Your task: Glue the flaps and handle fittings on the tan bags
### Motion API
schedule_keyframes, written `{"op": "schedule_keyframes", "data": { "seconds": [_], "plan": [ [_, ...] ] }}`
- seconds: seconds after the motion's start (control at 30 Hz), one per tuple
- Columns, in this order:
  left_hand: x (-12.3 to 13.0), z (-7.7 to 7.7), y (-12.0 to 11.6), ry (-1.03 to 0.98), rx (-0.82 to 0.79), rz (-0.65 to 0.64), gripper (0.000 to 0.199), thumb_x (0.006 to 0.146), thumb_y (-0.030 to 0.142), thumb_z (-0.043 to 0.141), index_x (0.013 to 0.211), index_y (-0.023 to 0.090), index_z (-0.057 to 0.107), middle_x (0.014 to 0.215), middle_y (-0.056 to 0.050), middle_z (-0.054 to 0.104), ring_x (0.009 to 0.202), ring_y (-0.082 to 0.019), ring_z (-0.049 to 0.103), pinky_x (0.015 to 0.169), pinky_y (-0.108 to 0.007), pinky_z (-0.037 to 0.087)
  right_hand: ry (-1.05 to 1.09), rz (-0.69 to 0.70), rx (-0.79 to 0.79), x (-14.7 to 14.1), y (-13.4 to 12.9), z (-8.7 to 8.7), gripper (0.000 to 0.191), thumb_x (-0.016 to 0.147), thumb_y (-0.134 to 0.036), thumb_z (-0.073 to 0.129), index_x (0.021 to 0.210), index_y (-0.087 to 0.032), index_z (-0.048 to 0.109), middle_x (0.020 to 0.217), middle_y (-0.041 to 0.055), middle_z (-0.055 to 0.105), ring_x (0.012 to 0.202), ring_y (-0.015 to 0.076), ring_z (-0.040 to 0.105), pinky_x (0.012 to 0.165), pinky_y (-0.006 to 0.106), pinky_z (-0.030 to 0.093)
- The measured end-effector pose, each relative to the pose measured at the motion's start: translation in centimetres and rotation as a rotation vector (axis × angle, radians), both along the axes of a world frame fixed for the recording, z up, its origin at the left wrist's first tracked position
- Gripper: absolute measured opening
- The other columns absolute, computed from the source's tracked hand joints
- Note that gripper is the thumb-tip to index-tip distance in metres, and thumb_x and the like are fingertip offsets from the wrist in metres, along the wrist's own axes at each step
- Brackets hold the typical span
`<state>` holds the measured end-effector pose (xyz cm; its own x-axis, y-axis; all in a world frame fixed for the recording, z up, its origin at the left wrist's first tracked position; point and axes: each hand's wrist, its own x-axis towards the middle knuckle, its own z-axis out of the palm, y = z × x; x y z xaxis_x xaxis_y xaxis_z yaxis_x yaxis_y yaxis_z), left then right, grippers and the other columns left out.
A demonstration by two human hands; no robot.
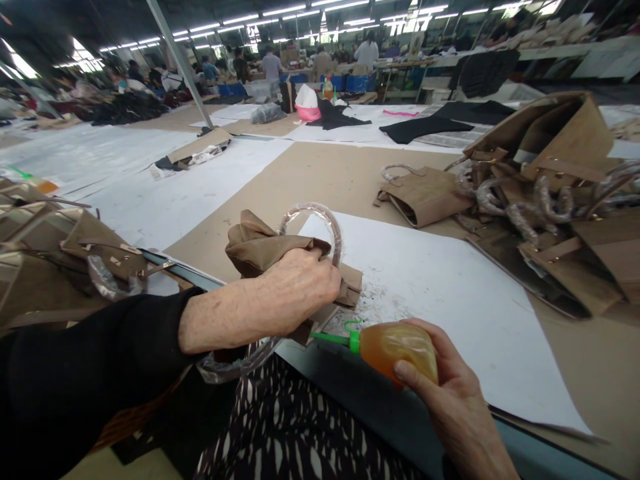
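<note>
Left hand [300,287] is clamping on the brown bag [265,248] at the near edge of the surface [240,193]; its fingertips are partly hiding. Right hand [450,383] is gripping the amber bottle [395,347], its green nozzle [331,339] pointing at the bag. Left hand is blocking part of the bag. White paper [440,287] is lying beside it; bag piles are crowding left [43,267] and right [555,207].

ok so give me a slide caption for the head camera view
Left hand gripping a brown bag, right hand holding a squeeze bottle of amber liquid, its green nozzle pointed toward the bag.
</note>
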<state>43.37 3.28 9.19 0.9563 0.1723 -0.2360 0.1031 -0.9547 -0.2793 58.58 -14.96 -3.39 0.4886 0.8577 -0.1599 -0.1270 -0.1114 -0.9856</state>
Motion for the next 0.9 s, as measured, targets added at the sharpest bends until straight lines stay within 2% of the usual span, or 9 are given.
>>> {"op": "schedule_keyframes", "data": {
  "seconds": [0.13,0.27,0.43,0.5,0.6,0.73,0.9],
  "plan": [
    [0.03,0.05,-0.02,0.006,0.004,0.003,0.019,0.068,0.007,0.062,0.087,0.01,0.062,0.086,-0.013,0.066,0.08,-0.026,0.061,0.06,-0.034,0.044,-0.053,-0.055,0.008,-0.12,0.01,0.07,0.05,0.072,-0.042,0.083,0.112,-0.026,0.059,0.09,0.0003,0.067,0.07,0.0191,0.063,0.063,0.024,0.053],
    [0.1,0.08,-0.01,0.017,0.004,0.009,0.017,0.07,0.009,0.062,0.087,0.01,0.061,0.086,-0.013,0.066,0.08,-0.025,0.061,0.06,-0.033,0.043,-0.11,-0.043,0.005,0.31,0.1,-0.13,0.047,0.073,-0.042,0.083,0.111,-0.027,0.06,0.088,-0.0001,0.067,0.069,0.018,0.063,0.061,0.021,0.052],
    [0.18,0.14,0.0,0.029,0.007,0.016,0.02,0.068,0.009,0.065,0.088,0.01,0.061,0.088,-0.013,0.066,0.083,-0.025,0.06,0.061,-0.032,0.043,-0.074,-0.058,0.046,0.12,-0.02,0.22,0.044,0.073,-0.04,0.083,0.109,-0.028,0.061,0.087,-0.0012,0.069,0.069,0.0173,0.064,0.063,0.02,0.053],
    [0.18,0.16,0.04,0.034,0.002,0.027,0.02,0.068,0.009,0.065,0.088,0.01,0.061,0.088,-0.013,0.066,0.082,-0.025,0.06,0.061,-0.032,0.043,-0.06,-0.019,0.033,0.08,-0.17,0.49,0.043,0.073,-0.04,0.083,0.108,-0.028,0.061,0.086,-0.0005,0.069,0.069,0.0186,0.064,0.059,0.021,0.054],
    [0.09,0.12,0.14,0.015,-0.003,0.016,0.017,0.07,0.009,0.062,0.087,0.011,0.061,0.086,-0.012,0.066,0.081,-0.025,0.061,0.06,-0.033,0.043,-0.01,0.032,-0.016,0.11,-0.34,0.71,0.045,0.072,-0.041,0.083,0.109,-0.027,0.06,0.088,0.0014,0.069,0.068,0.0206,0.063,0.053,0.023,0.053],
    [-0.08,-0.01,0.29,-0.018,0.003,0.0,0.015,0.071,0.008,0.062,0.086,0.011,0.061,0.085,-0.012,0.067,0.079,-0.025,0.061,0.06,-0.034,0.044,0.13,-0.044,-0.044,-0.17,-0.15,0.68,0.047,0.071,-0.044,0.082,0.108,-0.024,0.061,0.085,0.0034,0.066,0.066,0.0217,0.058,0.049,0.026,0.051],
    [-0.15,-0.11,0.39,-0.031,0.007,-0.015,0.013,0.072,0.009,0.061,0.085,0.011,0.06,0.086,-0.013,0.066,0.078,-0.025,0.061,0.059,-0.034,0.043,0.251,-0.122,-0.034,-0.62,0.43,0.69,0.043,0.073,-0.043,0.08,0.105,-0.022,0.061,0.087,0.0036,0.065,0.067,0.0206,0.055,0.045,0.024,0.047]
  ]
}}
